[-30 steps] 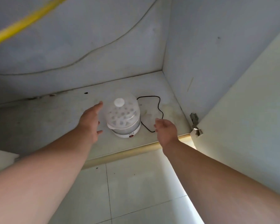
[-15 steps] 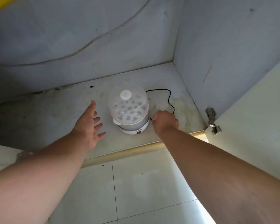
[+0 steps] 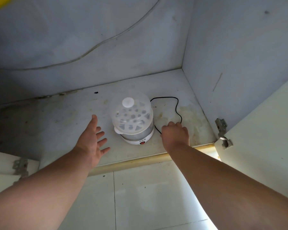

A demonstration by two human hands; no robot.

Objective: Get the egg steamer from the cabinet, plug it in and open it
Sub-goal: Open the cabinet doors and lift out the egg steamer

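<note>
A white egg steamer (image 3: 132, 121) with a clear domed lid and a red switch stands on the cabinet shelf (image 3: 60, 117), near its front edge. Its black cord (image 3: 176, 107) loops over the shelf to the right. My left hand (image 3: 91, 141) is spread open just left of the steamer, not touching it. My right hand (image 3: 175, 134) rests on the shelf right of the steamer, fingers curled where the cord runs under them; whether they grip the cord is hidden.
The cabinet's right wall (image 3: 239, 63) and open door (image 3: 264, 138) with a metal hinge (image 3: 222, 131) stand close on the right. Another hinge (image 3: 20, 166) is at the left. White wall tiles (image 3: 140, 196) lie below the shelf edge.
My right hand has moved from the shelf's front edge to the cord beside the steamer and curled shut. My left hand has dropped slightly back from the lid, staying open.
</note>
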